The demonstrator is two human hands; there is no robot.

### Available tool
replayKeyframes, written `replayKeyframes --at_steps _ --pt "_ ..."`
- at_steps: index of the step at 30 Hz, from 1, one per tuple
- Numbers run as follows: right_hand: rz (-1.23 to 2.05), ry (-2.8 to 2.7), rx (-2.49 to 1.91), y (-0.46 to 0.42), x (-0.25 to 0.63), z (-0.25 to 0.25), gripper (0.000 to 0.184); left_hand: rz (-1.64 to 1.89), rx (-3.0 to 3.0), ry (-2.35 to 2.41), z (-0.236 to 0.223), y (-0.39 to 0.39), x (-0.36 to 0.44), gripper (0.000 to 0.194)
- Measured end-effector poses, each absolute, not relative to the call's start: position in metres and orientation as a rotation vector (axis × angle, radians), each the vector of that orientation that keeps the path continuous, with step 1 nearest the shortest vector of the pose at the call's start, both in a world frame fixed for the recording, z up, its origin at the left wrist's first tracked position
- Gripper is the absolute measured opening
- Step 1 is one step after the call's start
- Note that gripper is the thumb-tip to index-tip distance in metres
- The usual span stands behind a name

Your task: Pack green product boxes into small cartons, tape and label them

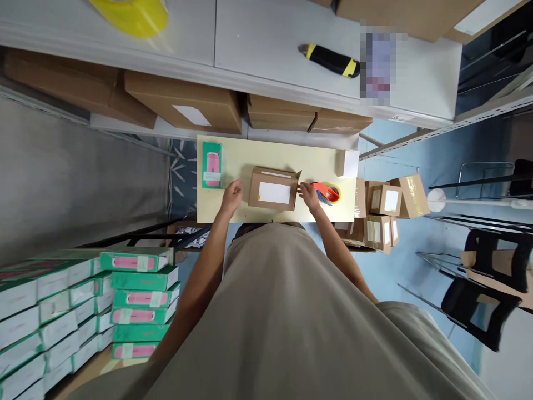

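A small brown cardboard box [272, 189] with a white label lies on a pale yellow table [266, 153]; one flap sticks up at its far right corner. My left hand [232, 194] rests just left of the box with the fingers curled, close to its side. My right hand [308, 194] is at the box's right edge, fingers bent against it. Right beside that hand sits a red tape dispenser [327, 192] with a yellow roll. A green and pink product box [212, 165] lies at the table's left end.
Stacks of green and pink boxes [137, 300] stand at the lower left. Labelled brown boxes [387, 214] pile up right of the table. A shelf above holds a black and yellow knife [328, 59] and a yellow tape roll [131, 15]. Black chairs [491, 278] stand at right.
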State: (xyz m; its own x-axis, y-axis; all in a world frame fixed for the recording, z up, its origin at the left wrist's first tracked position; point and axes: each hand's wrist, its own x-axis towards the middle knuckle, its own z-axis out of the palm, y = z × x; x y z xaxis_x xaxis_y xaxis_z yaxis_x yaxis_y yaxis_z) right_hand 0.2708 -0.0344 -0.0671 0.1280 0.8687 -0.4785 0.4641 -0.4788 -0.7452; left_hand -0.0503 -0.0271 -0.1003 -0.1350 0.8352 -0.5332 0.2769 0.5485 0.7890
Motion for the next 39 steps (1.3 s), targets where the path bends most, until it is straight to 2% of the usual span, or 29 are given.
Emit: replayKeyframes --at_steps 3,8,14,20,25,27,29,35,39 --pt "1.459 -1.029 -1.895 -0.022 0.263 -0.051 0.049 0.710 0.913 1.632 -0.088 -0.017 -0.045 0.046" --pt "1.330 -1.077 -1.809 -0.032 0.258 -0.023 0.061 0.833 0.947 1.603 -0.068 -0.027 -0.047 0.062" --pt "1.332 -1.059 -1.885 -0.061 0.254 -0.036 0.064 0.649 0.935 1.657 -0.067 -0.052 -0.044 0.068" --pt "1.340 -1.068 -1.965 -0.066 0.254 -0.051 0.062 0.772 1.113 1.620 -0.060 -0.047 -0.030 0.040" --pt "1.318 -1.053 -1.993 -0.056 0.261 -0.057 0.060 0.627 1.363 1.679 -0.060 -0.039 -0.034 0.014" --pt "1.319 -1.026 -1.993 -0.053 0.262 -0.061 0.059 0.566 1.450 1.657 -0.063 -0.041 -0.036 0.039" --pt "1.331 -0.995 -1.994 -0.051 0.263 -0.063 0.059 0.530 1.480 1.653 -0.066 -0.045 -0.037 0.056" --pt "1.270 -1.028 -2.003 -0.053 0.266 -0.062 0.062 0.524 1.477 1.709 -0.065 -0.052 -0.037 0.064" --pt "1.275 -1.053 -1.997 -0.054 0.266 -0.052 0.064 0.489 1.450 1.710 -0.062 -0.056 -0.039 0.078"
